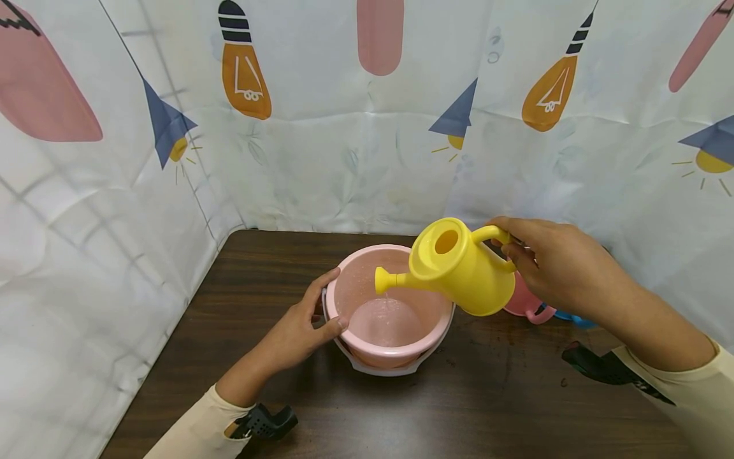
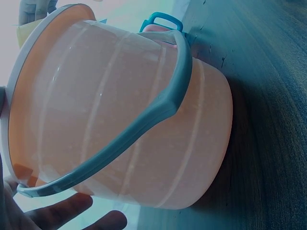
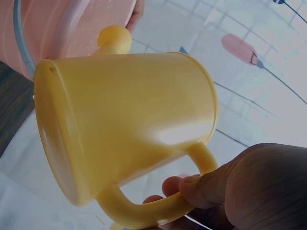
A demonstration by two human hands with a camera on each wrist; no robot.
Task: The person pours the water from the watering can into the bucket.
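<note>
A pink bucket (image 1: 401, 351) with a grey handle (image 2: 139, 127) stands upright on the table. My left hand (image 1: 294, 333) grips the left side of its rim, thumb over the edge and fingers along the outside. My right hand (image 1: 564, 258) holds a yellow watering can (image 1: 478, 280) by its handle, the fingers curled round it. The can is tilted left and its spout (image 1: 392, 280) hangs over the bucket's opening. A thin trickle of water (image 1: 387, 297) falls beneath the spout into the bucket. In the right wrist view the watering can (image 3: 129, 115) hides part of the bucket.
Behind the watering can, a pink cup-like thing (image 1: 523, 299) with a handle and a blue thing (image 1: 575, 319) stand partly hidden on the dark wooden table (image 1: 482, 395). A patterned white cloth (image 1: 321, 172) hangs along the table's back and left sides.
</note>
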